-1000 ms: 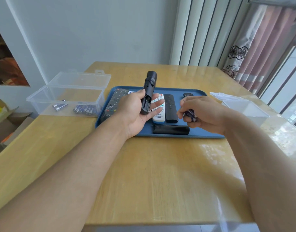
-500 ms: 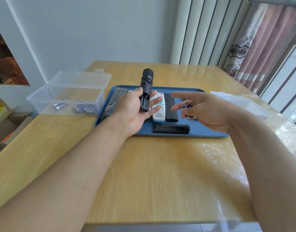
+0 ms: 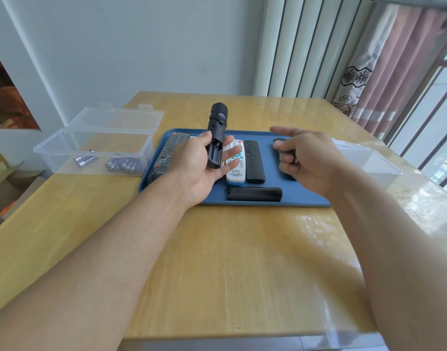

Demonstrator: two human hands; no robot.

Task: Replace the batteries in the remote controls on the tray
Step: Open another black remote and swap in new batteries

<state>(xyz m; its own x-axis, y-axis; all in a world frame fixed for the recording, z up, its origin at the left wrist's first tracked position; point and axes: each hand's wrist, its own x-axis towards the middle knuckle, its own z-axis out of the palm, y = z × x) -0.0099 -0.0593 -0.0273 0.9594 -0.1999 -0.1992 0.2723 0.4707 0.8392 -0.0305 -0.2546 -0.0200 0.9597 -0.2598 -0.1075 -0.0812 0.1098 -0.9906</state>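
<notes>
Worktop: light wooden worktop point(image 3: 217, 249) under a glossy clear cover, reflections at its right side.
Centre, far half: blue rectangular plastic tray point(image 3: 306, 196), flat on the worktop.
Left edge: clear plastic lidded box point(image 3: 65, 158), lid open, just beside the tray.
Right edge: second clear plastic box point(image 3: 379, 168), right of the tray, partly hidden by a forearm.
Near half: bare wood.

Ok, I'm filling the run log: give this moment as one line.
left hand: holds black remote, battery bay open and empty | right hand: curled above tray, contents unclear | cover: on tray
</notes>
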